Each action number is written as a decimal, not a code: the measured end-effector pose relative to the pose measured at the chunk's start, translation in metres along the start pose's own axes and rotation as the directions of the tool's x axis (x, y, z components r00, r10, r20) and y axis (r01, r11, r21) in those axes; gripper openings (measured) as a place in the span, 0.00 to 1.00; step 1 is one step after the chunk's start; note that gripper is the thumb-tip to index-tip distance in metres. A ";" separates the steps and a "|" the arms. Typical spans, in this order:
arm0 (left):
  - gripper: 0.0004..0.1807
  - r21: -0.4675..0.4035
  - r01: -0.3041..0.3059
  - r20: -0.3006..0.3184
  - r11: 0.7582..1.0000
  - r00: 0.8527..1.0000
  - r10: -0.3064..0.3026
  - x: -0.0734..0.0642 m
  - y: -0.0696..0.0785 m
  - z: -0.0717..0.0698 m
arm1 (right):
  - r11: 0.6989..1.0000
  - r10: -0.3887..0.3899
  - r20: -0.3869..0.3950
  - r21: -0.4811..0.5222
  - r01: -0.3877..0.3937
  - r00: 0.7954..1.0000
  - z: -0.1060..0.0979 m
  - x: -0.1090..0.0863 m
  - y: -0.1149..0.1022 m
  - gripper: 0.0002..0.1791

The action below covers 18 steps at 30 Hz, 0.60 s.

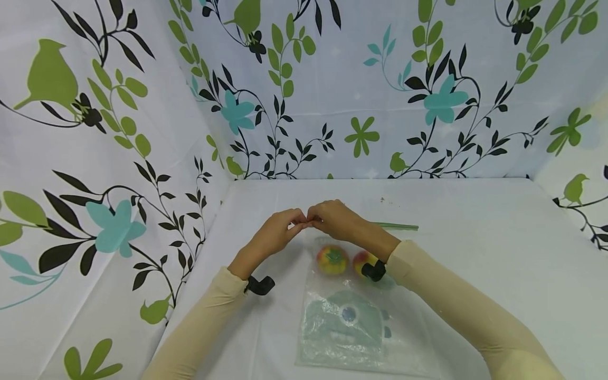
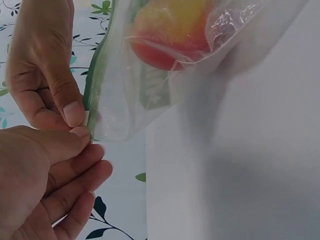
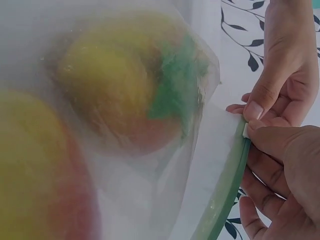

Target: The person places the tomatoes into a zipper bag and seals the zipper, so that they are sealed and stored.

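Note:
A clear zip bag (image 1: 313, 348) with a pale teal print lies on the white table, its mouth end raised toward the hands. Two round red-and-yellow fruits with green tops are inside: one fruit (image 1: 332, 259) shows whole, the other fruit (image 1: 362, 258) is partly hidden by my right wrist. My left hand (image 1: 277, 230) pinches the end corner of the bag's green zip strip (image 2: 93, 80) between thumb and forefinger, the other fingers loosely bent. Right beside it, my right hand (image 1: 337, 219) pinches the small white slider (image 3: 246, 131) on the strip. Both hands' fingertips meet there.
Black wrist cameras sit under both wrists, the left camera (image 1: 261, 285) just above the table. Tiny brown specks (image 1: 385, 200) lie toward the back. A patterned cloth (image 1: 309, 121) with leaves and birds hangs behind the white table (image 1: 475, 232) and at its sides.

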State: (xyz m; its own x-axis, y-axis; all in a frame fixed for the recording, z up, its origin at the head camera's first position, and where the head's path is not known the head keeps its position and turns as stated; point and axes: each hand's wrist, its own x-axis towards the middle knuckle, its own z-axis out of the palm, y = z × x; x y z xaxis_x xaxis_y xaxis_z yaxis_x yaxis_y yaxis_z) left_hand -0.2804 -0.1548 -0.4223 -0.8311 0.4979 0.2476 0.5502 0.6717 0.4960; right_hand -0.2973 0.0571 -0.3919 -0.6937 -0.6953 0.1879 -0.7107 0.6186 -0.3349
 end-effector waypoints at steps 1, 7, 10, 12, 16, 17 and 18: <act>0.03 0.002 -0.011 -0.001 1.000 1.000 0.011 0.000 0.000 0.000 | 1.000 -0.008 -0.002 -0.001 0.008 1.000 0.000 0.000 0.000 0.05; 0.03 0.005 -0.054 0.012 0.999 0.998 0.054 -0.001 -0.002 -0.001 | 0.999 -0.041 -0.003 0.009 0.041 0.999 0.001 -0.003 0.001 0.03; 0.04 0.003 -0.064 0.026 0.998 0.998 0.064 -0.001 -0.003 -0.001 | 0.999 -0.036 0.012 0.028 0.036 0.999 0.001 -0.005 0.002 0.03; 0.04 0.002 -0.071 0.030 0.998 0.997 0.070 -0.001 -0.003 -0.001 | 0.999 -0.031 0.026 0.040 0.030 0.999 0.000 -0.006 0.004 0.03; 0.03 0.003 -0.072 0.018 0.997 0.997 0.072 -0.002 -0.005 -0.002 | 0.999 -0.013 0.042 0.052 0.011 0.999 -0.004 -0.012 0.010 0.02; 0.03 0.004 -0.068 0.015 0.998 0.998 0.068 -0.002 -0.006 -0.002 | 0.998 -0.011 0.046 0.061 0.008 0.999 -0.005 -0.013 0.013 0.03; 0.04 0.002 -0.065 0.013 0.998 0.998 0.065 -0.002 -0.007 -0.002 | 0.997 -0.006 0.052 0.071 0.002 0.999 -0.006 -0.016 0.015 0.03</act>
State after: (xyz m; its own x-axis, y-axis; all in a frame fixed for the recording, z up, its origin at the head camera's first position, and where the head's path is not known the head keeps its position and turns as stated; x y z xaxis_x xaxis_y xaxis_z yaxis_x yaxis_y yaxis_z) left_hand -0.2829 -0.1611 -0.4247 -0.7926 0.5474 0.2686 0.6032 0.6391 0.4772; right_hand -0.2979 0.0794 -0.3945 -0.6826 -0.7169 0.1418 -0.7021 0.5895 -0.3994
